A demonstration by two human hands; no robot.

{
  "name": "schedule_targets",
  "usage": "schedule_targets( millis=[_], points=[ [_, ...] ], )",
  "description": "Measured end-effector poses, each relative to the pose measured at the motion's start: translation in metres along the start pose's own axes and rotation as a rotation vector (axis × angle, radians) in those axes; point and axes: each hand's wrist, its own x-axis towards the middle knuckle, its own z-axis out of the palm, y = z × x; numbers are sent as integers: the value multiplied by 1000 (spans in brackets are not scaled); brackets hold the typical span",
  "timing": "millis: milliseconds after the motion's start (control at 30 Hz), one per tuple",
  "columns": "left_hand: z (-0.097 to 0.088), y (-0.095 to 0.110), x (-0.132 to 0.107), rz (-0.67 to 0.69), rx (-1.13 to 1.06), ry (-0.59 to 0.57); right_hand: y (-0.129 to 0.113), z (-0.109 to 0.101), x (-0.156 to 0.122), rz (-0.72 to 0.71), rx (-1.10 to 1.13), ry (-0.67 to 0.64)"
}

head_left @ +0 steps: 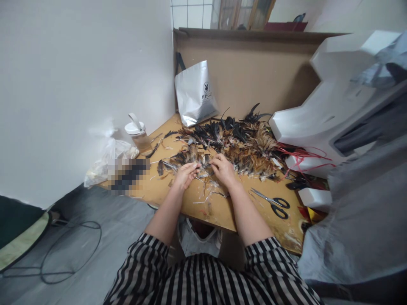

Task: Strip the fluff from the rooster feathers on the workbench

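Observation:
My left hand [187,175] is closed in a pinch, palm turned partly up, at the near side of the feathers. Close beside it, my right hand [223,170] pinches with thumb and forefinger. A small dark feather [205,164] shows between the two sets of fingertips; its exact ends are hidden by the fingers. Just beyond my hands lie bunches of brown feathers [254,161], and behind these a row of black feathers [233,129]. Loose quills and white scraps are scattered under my wrists.
Black-handled scissors [276,204] lie right of my right forearm on the wooden table [190,207]. Red string [302,159] trails beside white foam [295,123]. A silver bag [194,95], a lidded jar [139,135] and a plastic bag [110,159] stand further back and left.

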Motion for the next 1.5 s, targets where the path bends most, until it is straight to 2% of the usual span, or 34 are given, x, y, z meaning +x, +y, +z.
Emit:
schedule_targets(
  millis=[233,400,533,600,767,900,1000,1200,1367,1500],
  points=[
    [4,2,-6,-186,29,-111,-5,5,1,-37,-7,62],
    [7,1,-8,-170,43,-130,-9,9,1,0,54,91],
    [9,1,-6,-48,88,-68,-12,14,2,187,237,209],
    [10,1,-6,15,122,-35,-13,18,3,321,388,208],
    [14,0,-6,97,227,-27,-17,29,3,658,867,-23],
    [16,-2,-8,83,293,-67,-19,35,2,773,1072,-74],
    [15,-3,-8,32,278,-83,-19,37,1,781,1123,-39],
    [12,-2,-7,-29,176,-43,-18,37,1,653,1020,26],
    [11,-4,-6,-47,201,-31,-17,39,1,582,911,66],
    [11,-4,-5,-25,218,-17,-17,40,1,591,884,56]
  ],
)
